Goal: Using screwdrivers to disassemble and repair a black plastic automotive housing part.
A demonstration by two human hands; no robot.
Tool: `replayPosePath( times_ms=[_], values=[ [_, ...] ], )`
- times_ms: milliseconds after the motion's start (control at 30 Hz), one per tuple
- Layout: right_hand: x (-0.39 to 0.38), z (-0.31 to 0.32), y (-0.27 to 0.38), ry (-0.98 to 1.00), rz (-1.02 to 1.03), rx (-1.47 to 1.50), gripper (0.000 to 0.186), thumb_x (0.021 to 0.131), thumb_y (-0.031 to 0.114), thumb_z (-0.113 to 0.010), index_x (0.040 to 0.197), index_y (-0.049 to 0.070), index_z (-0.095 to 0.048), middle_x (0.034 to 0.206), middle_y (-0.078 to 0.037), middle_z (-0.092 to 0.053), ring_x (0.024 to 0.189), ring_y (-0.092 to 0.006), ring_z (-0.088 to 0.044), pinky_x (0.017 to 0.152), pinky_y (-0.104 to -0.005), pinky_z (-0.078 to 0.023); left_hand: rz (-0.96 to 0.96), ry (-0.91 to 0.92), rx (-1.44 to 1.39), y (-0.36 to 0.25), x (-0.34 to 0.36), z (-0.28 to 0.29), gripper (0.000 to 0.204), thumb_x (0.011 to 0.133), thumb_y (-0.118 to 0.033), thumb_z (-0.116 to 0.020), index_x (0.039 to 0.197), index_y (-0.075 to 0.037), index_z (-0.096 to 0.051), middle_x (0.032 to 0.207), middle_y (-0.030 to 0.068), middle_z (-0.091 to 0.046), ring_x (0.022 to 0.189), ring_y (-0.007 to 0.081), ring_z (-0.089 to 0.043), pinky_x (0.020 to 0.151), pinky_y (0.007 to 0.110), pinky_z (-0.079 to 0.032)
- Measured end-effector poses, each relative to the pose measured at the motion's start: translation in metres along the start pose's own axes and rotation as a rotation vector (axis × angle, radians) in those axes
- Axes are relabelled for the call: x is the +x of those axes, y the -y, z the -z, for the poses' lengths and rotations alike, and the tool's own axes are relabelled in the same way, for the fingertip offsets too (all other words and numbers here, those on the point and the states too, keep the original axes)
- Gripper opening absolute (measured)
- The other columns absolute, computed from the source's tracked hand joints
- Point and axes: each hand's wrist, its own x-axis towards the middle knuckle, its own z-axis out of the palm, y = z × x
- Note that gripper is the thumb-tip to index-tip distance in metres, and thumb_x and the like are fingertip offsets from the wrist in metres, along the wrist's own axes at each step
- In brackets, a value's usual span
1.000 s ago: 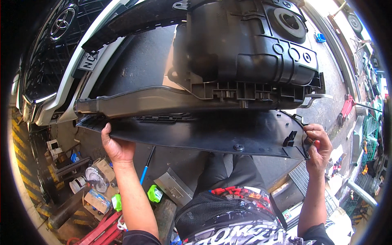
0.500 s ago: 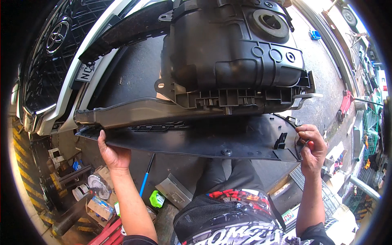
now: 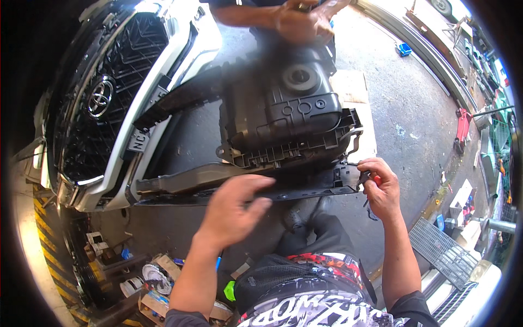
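A large black plastic assembly [image 3: 261, 122] with a round opening on top lies in front of me. Along its near side runs a long black plastic panel [image 3: 321, 191]. My left hand [image 3: 231, 210] is raised over the panel's near edge, fingers spread and nothing in them. At the panel's right end my right hand [image 3: 384, 191] is closed, with the fingers around a small red and black tool [image 3: 376, 179] whose kind I cannot make out. A thin dark piece [image 3: 370, 211] hangs below those fingers. The hand partly hides the panel's corner.
Another person's hands [image 3: 302, 20] are together beyond the assembly. A white vehicle front with a black grille [image 3: 122, 103] stands at left. Boxes and parts [image 3: 158, 278] lie lower left. A metal grating [image 3: 441, 248] and a red jack [image 3: 462, 131] are at right.
My left hand has let go of the panel's left part and moved right, now raised and open. My right hand stays at the right end. Another person's hands have appeared at the far side.
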Motion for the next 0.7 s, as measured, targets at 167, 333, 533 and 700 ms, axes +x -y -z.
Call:
replayPosePath(
  times_ms=[167,333,533,700],
  values=[
    [0.006,-0.010,-0.003,0.026,0.010,-0.028,0.035,0.071,-0.009,-0.050,0.099,0.000,-0.071,0.105,-0.012,-0.067,0.100,-0.0230,-0.064,0.087,-0.0311,-0.050,-0.077,0.390,0.036,-0.016,0.036,-0.046,0.049,0.090,-0.017,-0.069,0.137,-0.010,-0.060,0.136,0.0129,-0.060,0.126,0.0313,-0.055,0.111,0.042,-0.042],
    [-0.007,-0.006,0.009,-0.111,0.005,-0.085,0.049,0.073,-0.010,-0.047,0.119,-0.001,-0.062,0.113,-0.014,-0.064,0.083,-0.0180,-0.062,0.077,-0.0288,-0.052,-0.087,0.470,0.027,-0.017,0.039,-0.048,0.042,0.095,-0.021,-0.064,0.134,-0.008,-0.063,0.125,0.0121,-0.059,0.120,0.0297,-0.055,0.107,0.039,-0.043],
    [-0.063,0.057,-0.024,-0.375,0.015,-0.853,0.030,0.089,0.000,-0.050,0.116,-0.005,-0.061,0.097,-0.016,-0.067,0.074,-0.0229,-0.065,0.068,-0.0336,-0.056,0.063,0.693,-0.176,0.015,0.052,-0.057,0.042,0.096,-0.026,-0.062,0.132,-0.003,-0.064,0.118,0.0127,-0.056,0.116,0.0283,-0.056,0.104,0.035,-0.044],
    [-0.139,0.056,-0.032,-0.787,-0.352,-0.015,0.027,0.092,0.003,-0.052,0.118,0.000,-0.059,0.107,-0.017,-0.066,0.078,-0.0244,-0.068,0.074,-0.0388,-0.059,-0.200,0.745,-0.172,0.018,0.065,-0.048,0.051,0.091,-0.022,-0.068,0.138,-0.006,-0.060,0.121,0.0138,-0.055,0.119,0.0288,-0.056,0.102,0.036,-0.045]
  ],
)
